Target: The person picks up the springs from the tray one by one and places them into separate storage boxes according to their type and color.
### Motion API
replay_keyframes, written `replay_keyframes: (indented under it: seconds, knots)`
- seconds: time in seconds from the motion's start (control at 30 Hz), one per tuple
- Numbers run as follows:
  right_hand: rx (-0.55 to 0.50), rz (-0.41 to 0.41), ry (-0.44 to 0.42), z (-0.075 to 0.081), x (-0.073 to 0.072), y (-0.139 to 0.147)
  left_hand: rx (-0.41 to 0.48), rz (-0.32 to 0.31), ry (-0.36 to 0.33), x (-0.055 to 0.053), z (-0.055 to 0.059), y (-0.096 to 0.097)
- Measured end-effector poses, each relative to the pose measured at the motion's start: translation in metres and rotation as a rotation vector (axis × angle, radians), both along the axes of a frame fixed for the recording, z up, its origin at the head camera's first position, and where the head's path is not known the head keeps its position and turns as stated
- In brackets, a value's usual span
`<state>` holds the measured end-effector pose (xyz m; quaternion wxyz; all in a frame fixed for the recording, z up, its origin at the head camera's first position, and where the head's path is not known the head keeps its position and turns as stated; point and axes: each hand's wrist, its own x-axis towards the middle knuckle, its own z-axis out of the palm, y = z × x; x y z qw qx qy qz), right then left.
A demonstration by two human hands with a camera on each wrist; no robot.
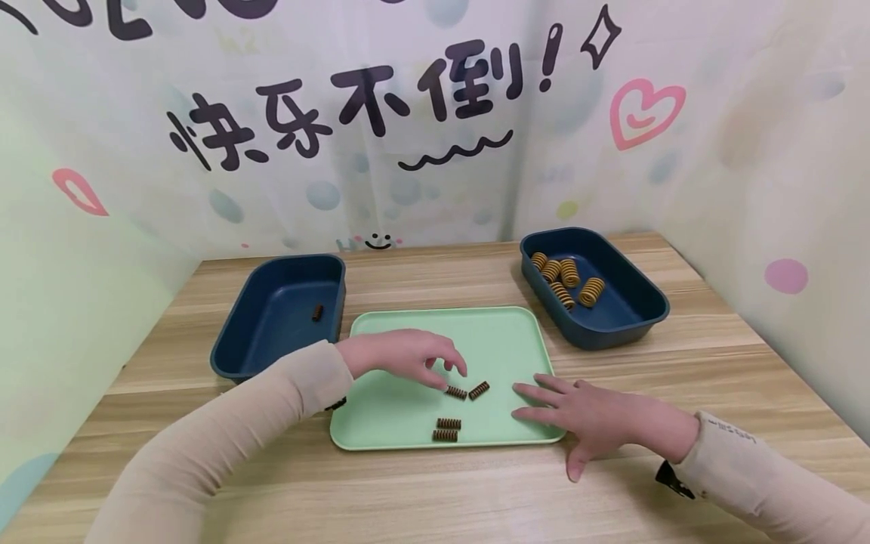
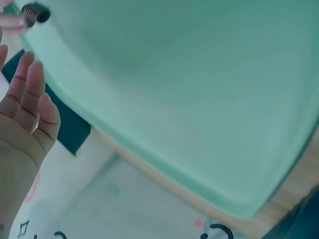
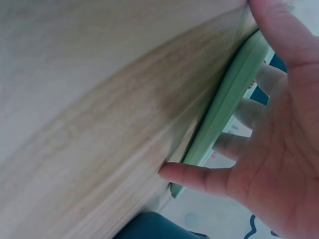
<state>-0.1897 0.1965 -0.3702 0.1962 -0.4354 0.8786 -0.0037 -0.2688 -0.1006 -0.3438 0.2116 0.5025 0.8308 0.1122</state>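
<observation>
My left hand (image 1: 411,355) reaches over the pale green tray (image 1: 367,431), its fingers loosely bent. Its thumb tip is right at the end of a small dark coil spring (image 1: 458,393); in the left wrist view that spring (image 2: 36,14) shows beside a fingertip. Another dark spring (image 1: 479,390) lies slanted just to the right. Nearer the tray's front edge, two more dark springs (image 1: 448,424) lie side by side. My right hand (image 1: 601,419) spreads its fingers over the tray's right edge, with its thumb out toward the wooden table.
A dark blue bin (image 1: 234,344) at the left holds one dark spring (image 1: 317,312). Another blue bin (image 1: 612,336) at the back right contains several larger yellow springs (image 1: 591,292). Behind the table (image 1: 435,499) hangs a printed white curtain (image 1: 435,196).
</observation>
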Motion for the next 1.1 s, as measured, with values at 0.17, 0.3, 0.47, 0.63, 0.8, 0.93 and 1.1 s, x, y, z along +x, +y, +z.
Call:
replay_keyframes:
  seconds: [0.17, 0.3, 0.47, 0.63, 0.8, 0.93, 1.1]
  knots:
    - [0.006, -0.010, -0.008, 0.000, 0.000, 0.000, -0.027, -0.007, 0.022, 0.003, -0.011, 0.006]
    - [-0.003, -0.004, -0.002, 0.000, 0.000, 0.001, -0.035, -0.011, 0.046, 0.004, -0.019, 0.008]
    - [-0.008, 0.005, 0.008, -0.002, 0.000, 0.001, -0.049, -0.038, 0.099, 0.005, -0.023, 0.008]
    - [-0.018, 0.010, 0.012, -0.003, -0.001, 0.002, -0.045, -0.070, 0.130, 0.006, -0.024, 0.008]
    - [-0.027, 0.008, 0.015, -0.004, -0.001, 0.002, -0.039, -0.087, 0.150, 0.006, -0.025, 0.008]
    - [-0.035, 0.014, 0.021, -0.003, -0.001, 0.002, -0.038, -0.093, 0.146, 0.007, -0.024, 0.008]
    - [-0.037, 0.020, 0.027, -0.003, -0.001, 0.002, -0.050, -0.119, 0.162, 0.008, -0.023, 0.011]
